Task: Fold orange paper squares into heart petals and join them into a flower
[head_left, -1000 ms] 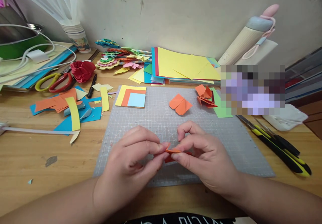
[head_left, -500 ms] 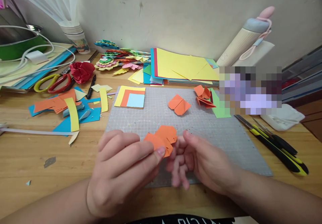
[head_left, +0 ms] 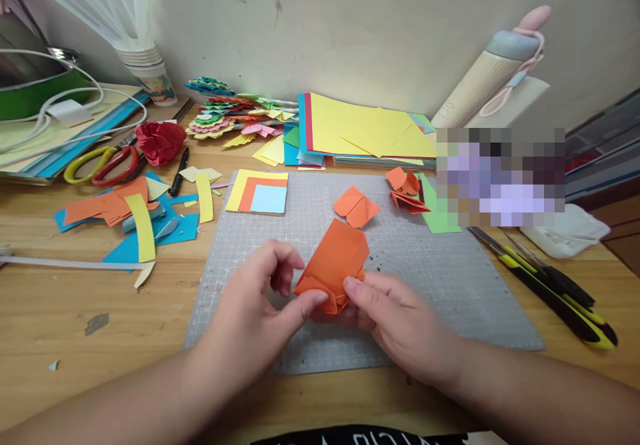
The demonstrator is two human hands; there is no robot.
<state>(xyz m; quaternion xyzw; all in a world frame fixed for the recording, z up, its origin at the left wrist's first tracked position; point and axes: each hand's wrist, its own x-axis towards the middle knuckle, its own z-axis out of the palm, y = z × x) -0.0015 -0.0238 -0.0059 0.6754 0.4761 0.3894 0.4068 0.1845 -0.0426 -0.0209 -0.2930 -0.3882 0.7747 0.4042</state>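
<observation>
A piece of folded orange paper (head_left: 336,252) is held over the grey cutting mat (head_left: 240,258), its lower end bent into small flaps. My right hand (head_left: 400,312) pinches its lower right side, thumb on top and fingers underneath. At the lower left, the thumb of my left hand (head_left: 265,298) presses on a flap, while its other fingers curl beside the paper's left edge. Just beyond lies a heart-shaped orange paper (head_left: 356,206) with a centre crease. More folded orange pieces (head_left: 406,190) rest to its right on the mat.
Square paper sheets (head_left: 257,192) lie at the mat's far left. Paper scraps (head_left: 140,218), scissors (head_left: 115,164) and a black pen (head_left: 179,173) are farther left. A yellow-black utility knife (head_left: 555,295) lies right. Behind are stacked coloured sheets (head_left: 365,125) and a bottle (head_left: 485,75).
The orange paper has been turned and opened out, showing a longer flat face. My right hand has moved in and taken hold of it. My left hand has shifted its grip to the lower flap.
</observation>
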